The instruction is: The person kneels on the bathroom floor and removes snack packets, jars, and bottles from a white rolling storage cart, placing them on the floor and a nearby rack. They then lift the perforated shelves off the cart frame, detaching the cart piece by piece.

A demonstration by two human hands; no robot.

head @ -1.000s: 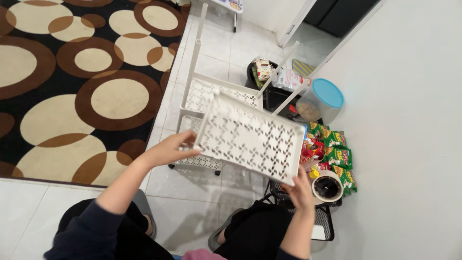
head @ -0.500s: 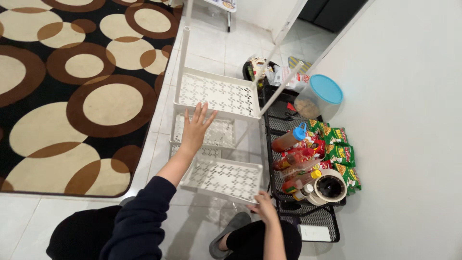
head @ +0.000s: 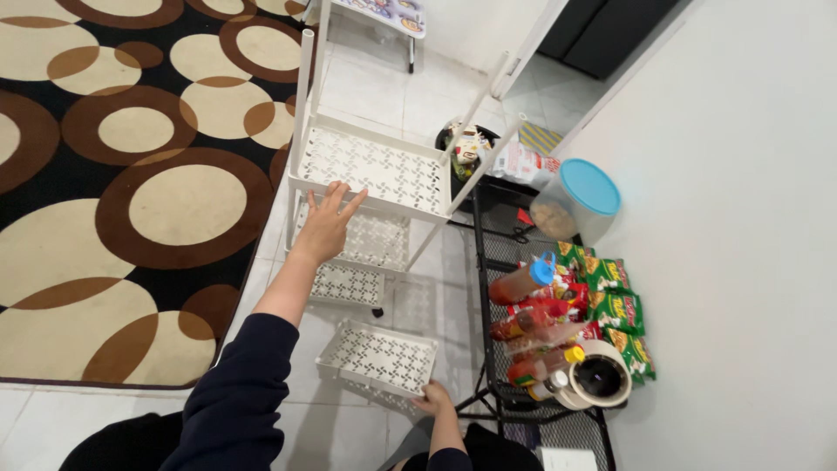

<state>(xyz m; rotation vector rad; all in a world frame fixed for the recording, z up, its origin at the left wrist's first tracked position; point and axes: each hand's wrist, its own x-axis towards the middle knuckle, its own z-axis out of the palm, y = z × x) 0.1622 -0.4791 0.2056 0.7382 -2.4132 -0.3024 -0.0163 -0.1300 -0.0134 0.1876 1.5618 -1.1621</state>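
Left hand: the left hand [head: 329, 220] is spread, fingers apart, its fingertips touching the front rim of the upper tier of the white perforated plastic shelf rack [head: 375, 170]; it grips nothing.
Right hand: the right hand [head: 433, 399] is curled over the near right corner of the loose white perforated plastic tray [head: 377, 358], gripping its rim.
Tray position: it lies flat on the pale tiled floor [head: 384, 87], just in front of the rack's lowest tier and beside the black wire rack [head: 514, 253].
Tray handling: it looks light and fairly stiff, a thin moulded piece full of cut-outs. I judge the lattice floor would flex or crack under a hard squeeze, so the solid rim is the safer place to hold, best at two opposite edges.
Surface: smooth plastic, probably a little slippery; the lip gives fingers something to hook under.
Shelf rack: tall on thin white posts and standing tilted, so it likely tips easily; steadying it at a tier's rim seems sound.
Nearby: red sauce bottles [head: 532, 318], green snack packets [head: 615, 301], a blue-lidded clear jar [head: 575, 201], and a brown-and-cream circle-patterned rug [head: 113, 174].
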